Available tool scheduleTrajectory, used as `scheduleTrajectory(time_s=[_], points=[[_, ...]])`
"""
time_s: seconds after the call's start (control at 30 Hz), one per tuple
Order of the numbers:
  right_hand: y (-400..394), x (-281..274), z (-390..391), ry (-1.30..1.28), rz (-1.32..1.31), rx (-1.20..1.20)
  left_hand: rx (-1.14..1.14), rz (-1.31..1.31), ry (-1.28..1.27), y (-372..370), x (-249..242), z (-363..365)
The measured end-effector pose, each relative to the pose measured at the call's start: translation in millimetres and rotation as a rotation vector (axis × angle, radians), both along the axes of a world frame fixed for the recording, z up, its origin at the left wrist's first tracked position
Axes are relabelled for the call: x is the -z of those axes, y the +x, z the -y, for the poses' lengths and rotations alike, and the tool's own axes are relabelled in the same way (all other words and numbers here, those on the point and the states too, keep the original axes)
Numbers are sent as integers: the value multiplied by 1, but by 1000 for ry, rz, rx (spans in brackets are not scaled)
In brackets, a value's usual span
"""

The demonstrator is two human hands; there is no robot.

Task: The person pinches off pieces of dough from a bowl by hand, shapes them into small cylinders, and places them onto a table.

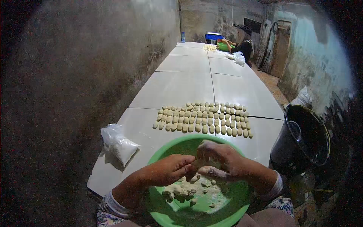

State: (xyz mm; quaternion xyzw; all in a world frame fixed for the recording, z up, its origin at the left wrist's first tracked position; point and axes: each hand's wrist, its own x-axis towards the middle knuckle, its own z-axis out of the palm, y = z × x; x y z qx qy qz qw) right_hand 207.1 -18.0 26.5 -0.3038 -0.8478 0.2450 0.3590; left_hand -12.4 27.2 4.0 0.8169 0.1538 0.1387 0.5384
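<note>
A green basin (242,193) at the table's near edge holds crumbly pale dough (181,192) and loose flour. Above it my left hand (169,169) and my right hand (219,159) meet, fingers curled in toward each other. My right hand is floury and bent round at the fingers; whatever lies between the two hands is hidden. Beyond the basin, rows of small oval dough pieces (204,121) lie on the white tabletop (181,89).
A clear bag of white powder (123,147) sits left of the basin. At the right stands a large black bucket (281,147). At the far end a person (245,45) works over another green basin (226,47), near a blue crate (214,36) and a bottle (183,36).
</note>
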Motion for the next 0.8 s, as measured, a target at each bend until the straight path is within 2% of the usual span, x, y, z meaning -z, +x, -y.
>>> scheduleTrajectory(time_s=[0.07,0.1,0.2,0.23,0.47,0.53,0.57,0.6,0.67,0.77,0.8], points=[[3,5,-4,-16,276,13,-24,-50,91,1,-5,3],[-1,9,-2,-48,319,67,-35,-85,131,2,-2,5],[2,15,-4,-106,241,7,-82,-131,161,4,-9,9],[0,3,-2,-220,284,8,-67,-139,147,5,-11,8],[7,12,-10,-146,240,37,-64,-60,133,1,-3,4],[11,14,-15,-284,72,78,-63,-88,106,1,-4,3],[11,6,-14,-356,158,98,-63,-87,106,1,-4,4],[10,7,-13,-356,159,98,-68,-58,110,2,-4,4],[7,14,-10,-161,291,28,-73,-33,110,2,-5,5],[8,13,-10,-265,180,-12,-74,-66,47,1,-1,3],[9,11,-11,-311,127,-34,-33,36,92,1,7,-1]])
